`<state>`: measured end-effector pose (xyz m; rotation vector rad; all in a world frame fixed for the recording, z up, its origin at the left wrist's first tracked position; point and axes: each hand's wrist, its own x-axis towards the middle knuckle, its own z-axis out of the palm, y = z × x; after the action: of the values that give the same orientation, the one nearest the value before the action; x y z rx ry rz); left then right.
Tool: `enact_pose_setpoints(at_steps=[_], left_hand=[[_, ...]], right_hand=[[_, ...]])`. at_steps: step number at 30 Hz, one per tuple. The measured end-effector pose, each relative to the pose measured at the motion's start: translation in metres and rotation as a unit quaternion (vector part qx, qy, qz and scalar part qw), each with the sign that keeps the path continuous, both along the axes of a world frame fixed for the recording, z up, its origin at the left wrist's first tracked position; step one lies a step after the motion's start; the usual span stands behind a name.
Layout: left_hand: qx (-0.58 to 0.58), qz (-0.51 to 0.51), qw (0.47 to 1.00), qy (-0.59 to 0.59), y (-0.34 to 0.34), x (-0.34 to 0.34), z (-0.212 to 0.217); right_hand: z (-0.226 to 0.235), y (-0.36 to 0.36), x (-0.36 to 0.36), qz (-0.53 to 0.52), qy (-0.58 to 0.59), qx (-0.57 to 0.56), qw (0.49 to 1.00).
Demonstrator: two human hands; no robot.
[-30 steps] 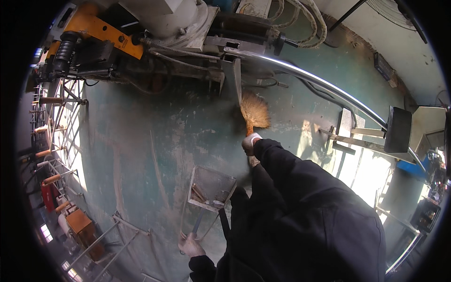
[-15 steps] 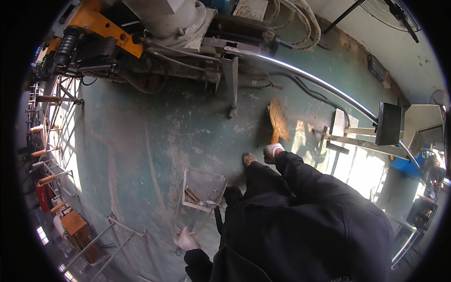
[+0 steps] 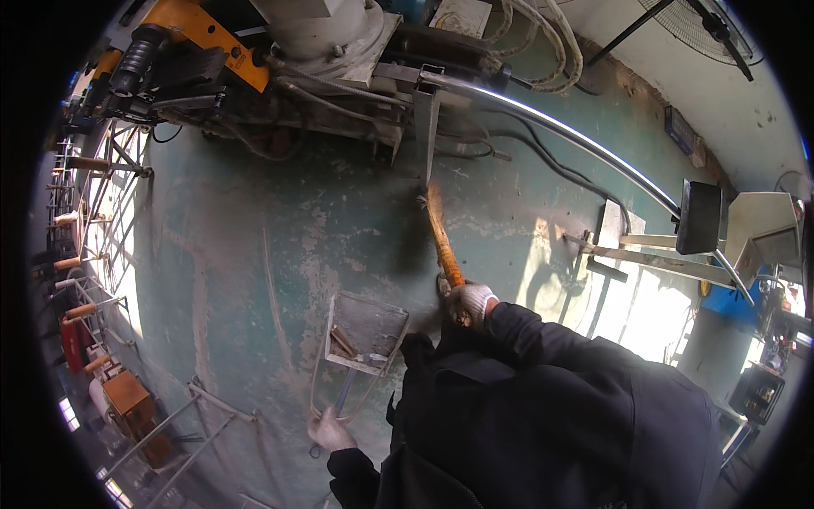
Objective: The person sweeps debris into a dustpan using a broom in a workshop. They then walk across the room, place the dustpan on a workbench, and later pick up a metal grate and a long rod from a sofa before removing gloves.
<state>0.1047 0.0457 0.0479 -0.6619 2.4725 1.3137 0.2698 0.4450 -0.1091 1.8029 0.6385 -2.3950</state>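
Observation:
My right hand (image 3: 469,304), in a pale glove, is wrapped round the handle of a straw hand broom (image 3: 440,236). The broom reaches forward, its bristles seen narrow side on beside a metal bracket. To the lower left, my gloved left hand (image 3: 331,431) is closed on the handle of a dustpan (image 3: 370,309). Brownish stick-like pieces (image 3: 343,341) and some pale scraps lie inside the pan near its back wall. One shoe shows only in part behind my right hand.
A heavy machine (image 3: 318,51) with a yellow arm (image 3: 199,38) and hoses fills the far side. A curved metal rail (image 3: 551,127) runs right to a black box (image 3: 700,217). Metal frames (image 3: 208,416) stand at left; the green floor (image 3: 229,246) is worn.
The broom has swung left and turned from broad side to narrow side. My right hand has come left and nearer to me. The dustpan and left hand have shifted only slightly.

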Motion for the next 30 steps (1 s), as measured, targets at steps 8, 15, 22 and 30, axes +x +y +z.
enact_pose_setpoints(at_steps=[8, 15, 22, 30], left_hand=[[-0.045, -0.045, 0.997, -0.051, -0.025, -0.002, -0.002], [-0.079, -0.028, 0.996, 0.003, -0.044, 0.004, 0.010], [0.027, 0.084, 0.995, 0.035, -0.118, -0.001, -0.004], [0.075, 0.193, 0.977, 0.040, -0.240, -0.032, -0.036]], right_hand=[[-0.061, 0.014, -0.035, 0.160, 0.048, 0.079, 0.983], [-0.051, 0.019, -0.082, -0.210, 0.085, -0.152, 0.962], [0.090, -0.052, -0.006, -0.105, 0.124, -0.136, 0.977], [0.163, -0.145, -0.065, -0.095, 0.176, -0.253, 0.947]])
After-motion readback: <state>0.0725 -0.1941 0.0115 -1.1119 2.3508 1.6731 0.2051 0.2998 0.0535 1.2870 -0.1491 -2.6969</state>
